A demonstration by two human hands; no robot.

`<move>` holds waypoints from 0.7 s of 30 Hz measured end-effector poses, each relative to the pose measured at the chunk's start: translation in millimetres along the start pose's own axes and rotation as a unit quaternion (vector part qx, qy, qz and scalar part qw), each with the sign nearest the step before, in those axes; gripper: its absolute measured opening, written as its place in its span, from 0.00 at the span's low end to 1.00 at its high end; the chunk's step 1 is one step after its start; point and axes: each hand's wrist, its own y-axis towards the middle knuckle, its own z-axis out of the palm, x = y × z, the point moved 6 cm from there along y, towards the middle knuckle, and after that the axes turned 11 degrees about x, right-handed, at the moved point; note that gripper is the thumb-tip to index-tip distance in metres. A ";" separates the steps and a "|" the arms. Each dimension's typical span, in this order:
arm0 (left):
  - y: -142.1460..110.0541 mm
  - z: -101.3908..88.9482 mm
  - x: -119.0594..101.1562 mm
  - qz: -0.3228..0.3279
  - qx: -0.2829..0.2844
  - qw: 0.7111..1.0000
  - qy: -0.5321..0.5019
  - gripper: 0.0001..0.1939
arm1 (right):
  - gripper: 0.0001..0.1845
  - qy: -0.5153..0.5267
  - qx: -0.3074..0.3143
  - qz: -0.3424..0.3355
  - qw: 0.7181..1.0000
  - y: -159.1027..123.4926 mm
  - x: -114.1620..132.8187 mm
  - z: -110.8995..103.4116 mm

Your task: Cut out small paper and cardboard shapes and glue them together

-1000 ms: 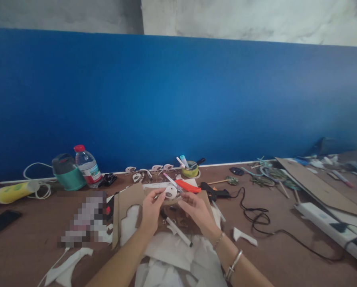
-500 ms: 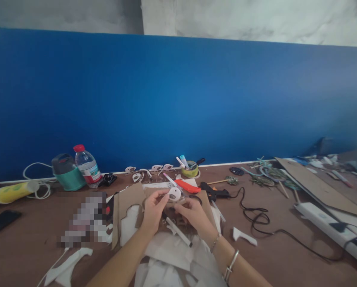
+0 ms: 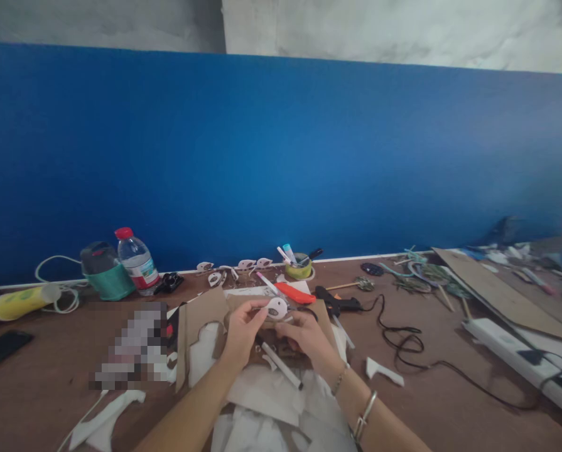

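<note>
My left hand [image 3: 241, 329] and my right hand [image 3: 308, 336] meet over a piece of brown cardboard [image 3: 200, 317] on the brown table [image 3: 49, 389]. Between their fingertips they pinch a small white oval cutout [image 3: 277, 307] with a dark mark on it. Both hands have their fingers curled in on it. A white marker [image 3: 281, 365] lies on the cardboard just below the hands. White paper scraps [image 3: 262, 402] lie under my forearms.
An orange knife [image 3: 294, 292], a black glue gun [image 3: 337, 302] with its cable [image 3: 412, 345], a yellow tape roll holding pens [image 3: 299, 267], a water bottle [image 3: 137, 260], a teal container [image 3: 104, 270], a power strip [image 3: 511, 345] and a cardboard sheet [image 3: 492, 289] crowd the table before the blue wall.
My right hand has closed in on my left, and the white cutout has shifted slightly right and down between the fingertips.
</note>
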 end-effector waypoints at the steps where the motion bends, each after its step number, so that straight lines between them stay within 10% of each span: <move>1: 0.3 -0.5 0.5 0.000 0.000 1.000 0.002 0.15 | 0.12 0.003 0.002 0.004 1.000 -0.1 0.0 -0.1; 21: 0.4 13.3 -19.7 0.080 0.065 0.969 0.224 0.09 | 0.16 0.019 -0.012 -0.033 0.999 -0.9 7.4 -6.5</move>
